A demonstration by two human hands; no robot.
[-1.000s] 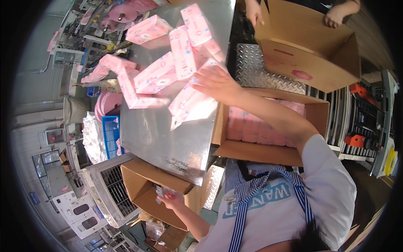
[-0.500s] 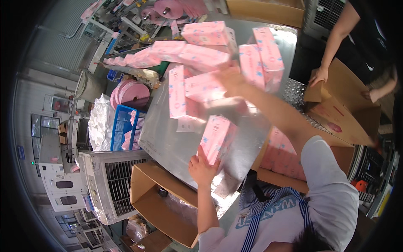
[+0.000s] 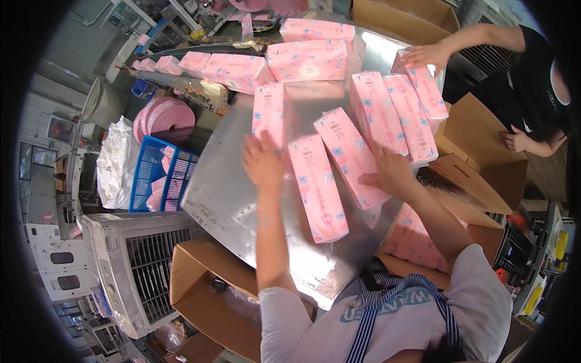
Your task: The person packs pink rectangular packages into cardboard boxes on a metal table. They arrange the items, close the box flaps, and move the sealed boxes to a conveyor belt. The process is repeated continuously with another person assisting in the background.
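Several pink, blue-flowered tissue packs lie on the metal table (image 3: 230, 175). My left hand (image 3: 264, 160) has its fingers spread over the near end of one tissue pack (image 3: 269, 109); whether it grips is partly hidden. My right hand (image 3: 394, 174) holds the right side of a slanted tissue pack (image 3: 352, 160), thumb on its top. Between my hands lies another tissue pack (image 3: 319, 187), untouched by either. Right of these, two tissue packs (image 3: 378, 115) (image 3: 413, 121) lie side by side. A co-worker's hand (image 3: 426, 55) rests on a further tissue pack (image 3: 426, 88).
A line of packs (image 3: 233, 69) runs in from the far left. An open carton (image 3: 484, 133) stands by the co-worker. Near my right side another carton (image 3: 484, 221) holds pink packs. A carton (image 3: 212, 296) and a blue basket (image 3: 145, 175) stand at left.
My left hand has left the near pack and moved farther away to another. My right hand has come back nearer, now on a slanted pack. The co-worker's hand has moved from the carton onto a pack.
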